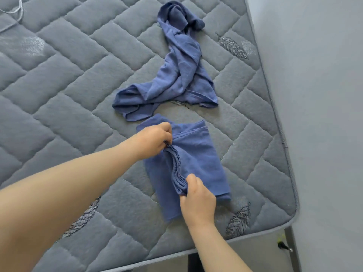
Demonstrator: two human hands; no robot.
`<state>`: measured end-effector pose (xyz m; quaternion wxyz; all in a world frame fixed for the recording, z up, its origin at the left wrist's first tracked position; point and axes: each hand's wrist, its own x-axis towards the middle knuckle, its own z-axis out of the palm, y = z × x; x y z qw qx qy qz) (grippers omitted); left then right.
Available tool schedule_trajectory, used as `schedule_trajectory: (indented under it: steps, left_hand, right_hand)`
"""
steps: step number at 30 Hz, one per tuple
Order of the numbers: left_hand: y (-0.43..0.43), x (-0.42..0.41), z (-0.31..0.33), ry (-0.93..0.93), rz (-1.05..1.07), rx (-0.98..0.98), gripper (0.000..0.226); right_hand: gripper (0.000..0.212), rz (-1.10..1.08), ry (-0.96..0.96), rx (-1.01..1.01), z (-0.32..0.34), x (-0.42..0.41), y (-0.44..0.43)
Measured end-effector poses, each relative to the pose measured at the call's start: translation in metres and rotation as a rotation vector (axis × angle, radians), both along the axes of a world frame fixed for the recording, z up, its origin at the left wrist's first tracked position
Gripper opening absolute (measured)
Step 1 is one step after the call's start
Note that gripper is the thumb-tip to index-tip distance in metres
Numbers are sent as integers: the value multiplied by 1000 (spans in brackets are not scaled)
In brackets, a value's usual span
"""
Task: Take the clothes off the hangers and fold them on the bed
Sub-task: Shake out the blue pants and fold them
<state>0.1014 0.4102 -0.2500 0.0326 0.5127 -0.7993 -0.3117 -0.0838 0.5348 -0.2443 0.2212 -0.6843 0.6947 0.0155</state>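
Observation:
A blue garment with a gathered elastic waistband (198,160) lies partly folded on the grey quilted mattress (78,95), near its front edge. My left hand (155,139) pinches the far end of the waistband. My right hand (197,201) pinches the near end of the same band, lifting the fold edge slightly. Beyond it a second blue garment (176,69) lies crumpled and twisted, stretching toward the far side of the bed. No hanger is in view.
The mattress's right edge (275,107) runs along a pale grey wall (324,95). Its front corner sits on a dark metal bed frame (290,238). A thin white cord (13,11) lies at the far left corner.

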Motion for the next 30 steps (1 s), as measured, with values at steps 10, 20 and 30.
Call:
schedule_trajectory:
  steps: [10,20,30]
  left_hand:
    - [29,18,-25,-6,86,-107,21]
    - [62,25,-28,61,330,-110,30]
    - [105,-16,-37,306,1255,516,66]
  right_hand:
    - [28,157,49,128,-27,12,12]
    - [21,305,1,286,-12,9,13]
    - [11,57,-62,-11,-2,-33,-35]
